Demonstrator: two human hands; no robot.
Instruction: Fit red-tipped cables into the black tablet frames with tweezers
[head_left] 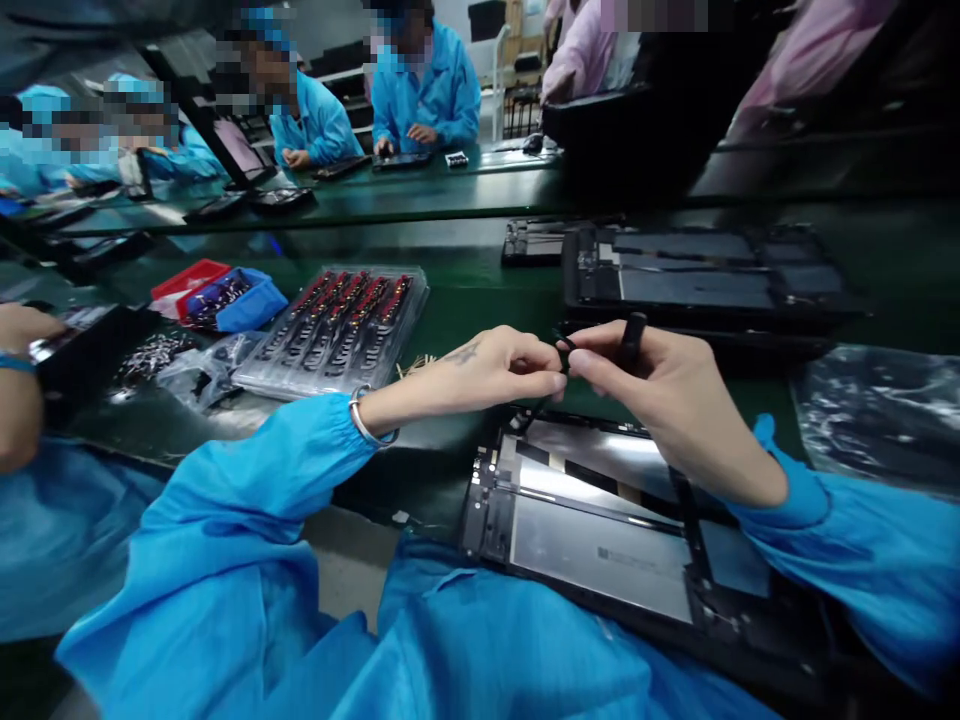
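My left hand and my right hand meet fingertip to fingertip, both closed in a pinch. Between them is a small thin black strip, mostly hidden by the fingers; its exact kind is unclear. Below the hands, an opened tablet-like device lies tilted at the table edge, against my blue smock. Its silver inner panel and dark frame with small parts face up. A dark cable piece rises near the device's upper left corner, under my left fingers; whether it joins the strip cannot be seen.
Several similar devices are stacked behind my right hand. A clear plastic tray of small red-and-black parts lies left, beside blue and red bins. Clear plastic bags lie right. A neighbour's arm is at far left; co-workers sit opposite.
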